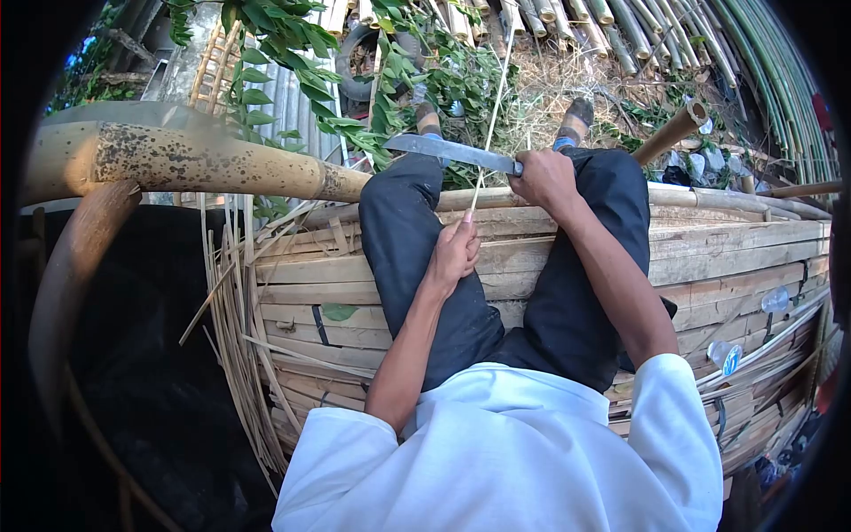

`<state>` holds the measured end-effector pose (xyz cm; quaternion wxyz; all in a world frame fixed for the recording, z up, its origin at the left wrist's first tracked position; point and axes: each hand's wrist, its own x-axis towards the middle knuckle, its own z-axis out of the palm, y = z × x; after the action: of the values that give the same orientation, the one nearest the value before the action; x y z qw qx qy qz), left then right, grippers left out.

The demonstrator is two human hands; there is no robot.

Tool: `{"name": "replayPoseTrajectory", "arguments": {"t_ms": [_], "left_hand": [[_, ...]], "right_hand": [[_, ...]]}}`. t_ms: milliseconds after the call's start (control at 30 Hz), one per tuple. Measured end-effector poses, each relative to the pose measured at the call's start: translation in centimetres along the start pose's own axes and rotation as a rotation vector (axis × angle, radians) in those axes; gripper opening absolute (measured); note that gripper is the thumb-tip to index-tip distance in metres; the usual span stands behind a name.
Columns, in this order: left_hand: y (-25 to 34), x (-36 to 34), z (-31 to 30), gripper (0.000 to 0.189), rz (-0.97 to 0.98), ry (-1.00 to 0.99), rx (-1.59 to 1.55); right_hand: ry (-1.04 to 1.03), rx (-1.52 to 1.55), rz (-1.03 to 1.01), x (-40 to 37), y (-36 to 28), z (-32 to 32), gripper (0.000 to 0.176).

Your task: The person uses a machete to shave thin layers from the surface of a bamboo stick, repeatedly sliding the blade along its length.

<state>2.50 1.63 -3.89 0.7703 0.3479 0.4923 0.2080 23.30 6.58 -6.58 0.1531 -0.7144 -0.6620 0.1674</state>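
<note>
My right hand [542, 183] is wrapped round the handle of a machete [452, 151], whose broad grey blade points left across the gap between my knees. Running up and away from me is a long thin bamboo strip [498, 97], and the blade crosses it near its lower part. My left hand [454, 252] grips the strip's near end, thumb laid along it, beside my left thigh. Both forearms reach forward over my dark trousers [403, 204].
I sit on stacked bamboo slats [567, 257]. A thick bamboo pole [213, 160] lies at left, above a bundle of thin strips [253, 355]. Plastic cups [725, 356] rest at right. Ahead are leafy branches [310, 80], a tyre [356, 62] and cut bamboo poles [656, 35].
</note>
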Motion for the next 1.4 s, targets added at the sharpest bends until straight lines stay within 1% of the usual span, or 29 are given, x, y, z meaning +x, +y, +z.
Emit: {"name": "replayPoseTrajectory", "arguments": {"t_ms": [67, 100, 133, 200, 267, 333, 367, 400, 467, 500, 600, 633, 733, 767, 800, 867, 933, 967, 1000, 1067, 1133, 1167, 1200, 1267, 1300, 1333, 1367, 1400], "left_hand": [[0.0, 0.0, 0.2, 0.040, -0.001, -0.006, -0.002], [0.1, 0.1, 0.4, 0.040, -0.008, 0.010, 0.012], [0.2, 0.2, 0.5, 0.040, -0.015, 0.028, 0.026], [0.2, 0.3, 0.5, 0.040, -0.017, 0.024, 0.029], [0.1, 0.4, 0.5, 0.040, -0.017, 0.019, 0.029], [0.0, 0.0, 0.3, 0.039, -0.013, 0.022, -0.002], [0.0, 0.0, 0.1, 0.039, -0.012, 0.024, 0.000], [-0.1, -0.1, 0.0, 0.039, -0.001, 0.009, -0.001], [-0.2, -0.1, -0.2, 0.039, 0.010, -0.005, -0.008], [-0.1, -0.2, 0.0, 0.039, 0.020, -0.010, 0.005], [-0.2, -0.6, -0.2, 0.040, 0.000, -0.018, 0.013], [0.1, -0.5, -0.4, 0.041, -0.018, -0.022, 0.013], [-0.2, -0.8, -0.6, 0.040, 0.004, -0.055, -0.009], [-0.1, -0.7, -0.6, 0.040, 0.005, -0.059, -0.006], [-0.1, -0.6, -0.5, 0.040, 0.022, -0.034, 0.018], [-0.3, -0.6, -0.4, 0.040, 0.037, -0.003, 0.032], [-0.2, -0.5, -0.2, 0.040, 0.049, 0.048, 0.056], [-0.2, -0.5, 0.0, 0.040, 0.050, 0.045, 0.056], [-0.4, -0.8, 0.1, 0.040, 0.072, 0.028, 0.088], [-0.7, -1.8, 0.1, 0.040, 0.090, 0.013, 0.128], [-0.4, -2.2, 0.4, 0.039, 0.107, 0.060, 0.079], [0.0, -2.3, 0.5, 0.039, 0.064, 0.110, 0.098], [0.1, -2.3, 0.2, 0.039, 0.060, 0.115, 0.096], [0.2, -2.5, -0.1, 0.039, 0.022, 0.094, 0.059], [0.4, -2.4, 0.0, 0.039, 0.024, 0.093, 0.065], [0.5, -2.7, 0.3, 0.037, 0.087, 0.113, 0.106], [0.5, -3.0, 0.4, 0.035, 0.150, 0.133, 0.147], [0.7, -3.1, 0.2, 0.035, 0.152, 0.137, 0.150]], "right_hand": [[-0.020, 0.062, 0.125, 0.3, 0.1, 0.1, 0.025], [-0.060, 0.130, 0.275, 0.9, 0.2, 0.1, 0.029], [-0.057, 0.127, 0.276, 1.3, 0.4, 0.2, 0.029], [-0.015, 0.173, 0.454, 1.6, 0.5, 0.6, 0.031], [0.006, 0.181, 0.434, 1.5, 0.7, 1.0, 0.029], [0.018, 0.169, 0.171, 0.6, -0.1, 0.2, 0.026], [0.026, 0.113, 0.017, 0.0, -0.3, 0.2, 0.022], [0.026, 0.115, 0.012, -0.6, -0.4, 0.2, 0.022], [-0.095, 0.017, -0.245, -1.3, -0.4, 0.3, 0.021], [-0.098, 0.016, -0.245, -1.0, -0.1, 0.3, 0.021], [0.012, 0.076, 0.015, 0.9, 0.9, 0.1, 0.023], [0.022, 0.109, 0.137, 1.4, 1.3, -0.3, 0.024], [0.060, 0.114, 0.139, 1.3, 1.1, -0.6, 0.025], [0.048, 0.126, 0.025, 0.8, 0.9, -0.5, 0.024], [0.034, 0.049, -0.115, 0.0, 0.3, -0.9, 0.023], [-0.028, -0.058, -0.251, -0.4, 0.4, -0.2, 0.021], [-0.013, 0.033, 0.023, 0.8, 0.6, -0.9, 0.023], [0.010, 0.183, 0.286, 1.8, 1.2, -1.0, 0.027], [0.036, 0.326, 0.453, 2.5, 1.9, -1.6, 0.030], [0.073, 0.354, 0.447, 2.5, 2.2, -1.7, 0.030], [0.087, 0.296, 0.183, 1.3, 1.1, -1.2, 0.029], [0.032, 0.196, 0.004, 0.6, 0.9, -1.2, 0.028], [0.025, 0.199, 0.002, 0.8, 0.8, -0.9, 0.028], [0.056, 0.331, 0.457, 2.3, 1.2, -0.2, 0.027], [0.166, 0.532, 0.561, 3.9, 4.2, 2.3, 0.032], [0.191, 0.961, 0.751, 4.4, 5.3, 2.6, 0.033], [0.228, 1.182, 0.773, 4.2, 5.5, 2.0, 0.032], [0.267, 1.403, 0.784, 4.2, 5.3, 1.1, 0.032]]}}
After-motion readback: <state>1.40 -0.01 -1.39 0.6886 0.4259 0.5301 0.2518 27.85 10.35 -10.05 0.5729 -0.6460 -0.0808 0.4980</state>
